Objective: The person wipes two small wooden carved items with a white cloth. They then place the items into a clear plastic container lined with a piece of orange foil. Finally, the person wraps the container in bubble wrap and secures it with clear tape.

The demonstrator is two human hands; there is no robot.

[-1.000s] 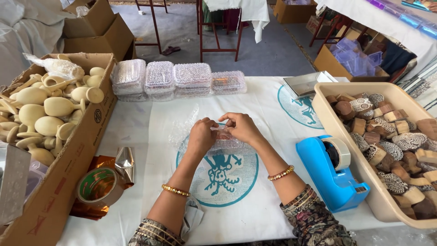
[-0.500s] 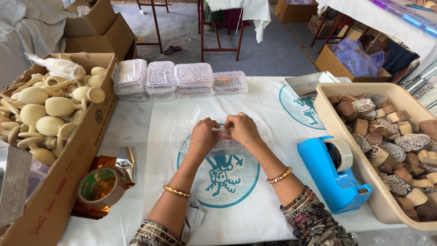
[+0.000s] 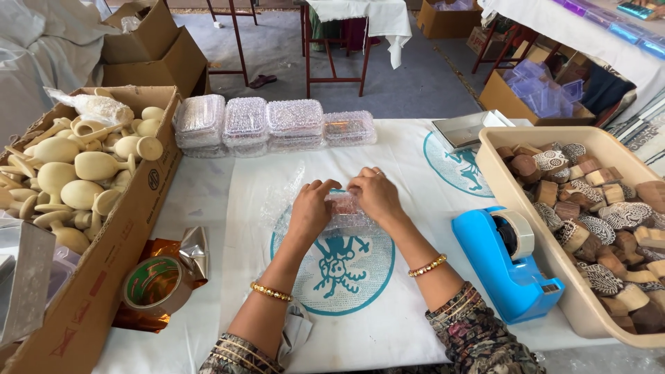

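My left hand (image 3: 311,208) and my right hand (image 3: 375,194) both press on a small object wrapped in clear bubble wrap (image 3: 344,210), held on the white cloth (image 3: 388,291) over a teal round print. A loose flap of the bubble wrap (image 3: 284,197) spreads out to the left of my left hand. Both wrists wear gold bangles. What is inside the wrap is mostly hidden by my fingers.
Several bubble-wrapped packs (image 3: 270,125) line the far side. A cardboard box of pale wooden pieces (image 3: 76,173) stands left, with a tape roll (image 3: 156,284) near it. A blue tape dispenser (image 3: 509,260) and a beige tub of carved wooden blocks (image 3: 596,215) are right.
My hands have stayed on the wrapped object; the fingers have shifted slightly, folding the bubble wrap tighter around it.
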